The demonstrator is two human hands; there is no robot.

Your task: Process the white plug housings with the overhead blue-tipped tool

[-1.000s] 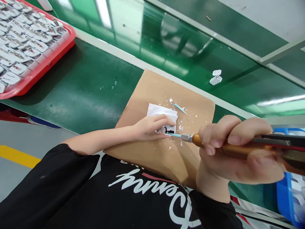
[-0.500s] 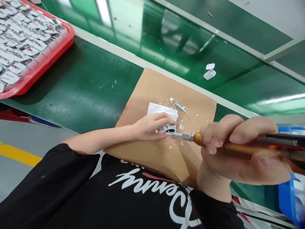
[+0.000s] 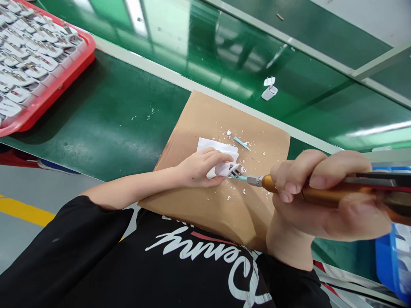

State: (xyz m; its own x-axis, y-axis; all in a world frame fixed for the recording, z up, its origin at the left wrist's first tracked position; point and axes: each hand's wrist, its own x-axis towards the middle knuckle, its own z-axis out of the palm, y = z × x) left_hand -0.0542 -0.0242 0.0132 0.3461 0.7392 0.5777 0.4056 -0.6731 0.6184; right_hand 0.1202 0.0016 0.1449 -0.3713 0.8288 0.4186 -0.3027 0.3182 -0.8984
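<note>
My left hand (image 3: 205,166) is closed around a white plug housing (image 3: 221,170), with metal prongs showing at its right end. In my right hand (image 3: 324,192) is a gold-orange handheld power tool (image 3: 321,194) with a black lever and a metal collar (image 3: 254,181). Its light-blue tip (image 3: 237,177) reaches the prong end of the housing; whether it touches cannot be made out. Under the left hand lies a white sheet (image 3: 208,143), partly covered. A loose light-blue pointed strip (image 3: 242,143) rests just beyond the housing among white shavings (image 3: 229,133).
Brown cardboard (image 3: 199,111) covers the table in front of me. A red tray (image 3: 64,81) of white plug pieces stands at the far left, and a blue bin (image 3: 385,261) at the right. Another two-part white piece (image 3: 269,92) lies on the shiny green surface beyond the pale rail.
My left hand has turned the plug housing, so its hollow side no longer faces me and its prongs show. The two-part white piece has shifted left on the green surface.
</note>
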